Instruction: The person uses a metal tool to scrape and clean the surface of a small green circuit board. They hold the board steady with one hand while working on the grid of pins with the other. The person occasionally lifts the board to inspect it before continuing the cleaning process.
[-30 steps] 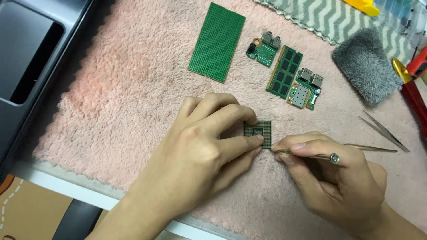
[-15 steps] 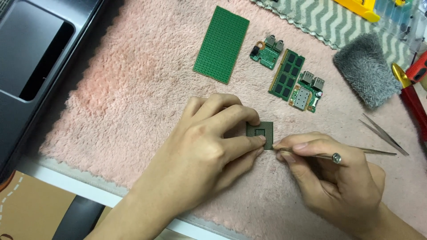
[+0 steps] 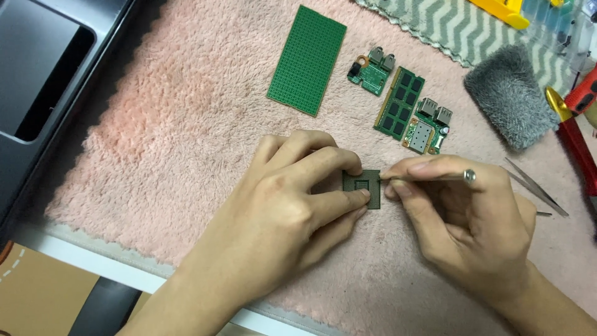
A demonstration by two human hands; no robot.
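Note:
A small square green processor chip [image 3: 367, 185] lies on the pink fluffy mat [image 3: 174, 137]. My left hand [image 3: 286, 199] pinches its left edge between thumb and fingers. My right hand [image 3: 460, 218] grips thin metal tweezers [image 3: 435, 177], and their tip touches the chip's right edge. My fingers hide part of the chip.
Further back on the mat lie a green perforated board [image 3: 307, 59], a memory module [image 3: 399, 102] and two small connector boards [image 3: 372, 71] [image 3: 429, 127]. A grey fuzzy pad [image 3: 507, 93], spare tweezers [image 3: 535, 186] and red-handled pliers [image 3: 575, 124] sit at right. A dark grey device [image 3: 43, 81] is at left.
The view has drifted slightly. Both hands stay at the chip, and the tweezers now lie more level at its right edge.

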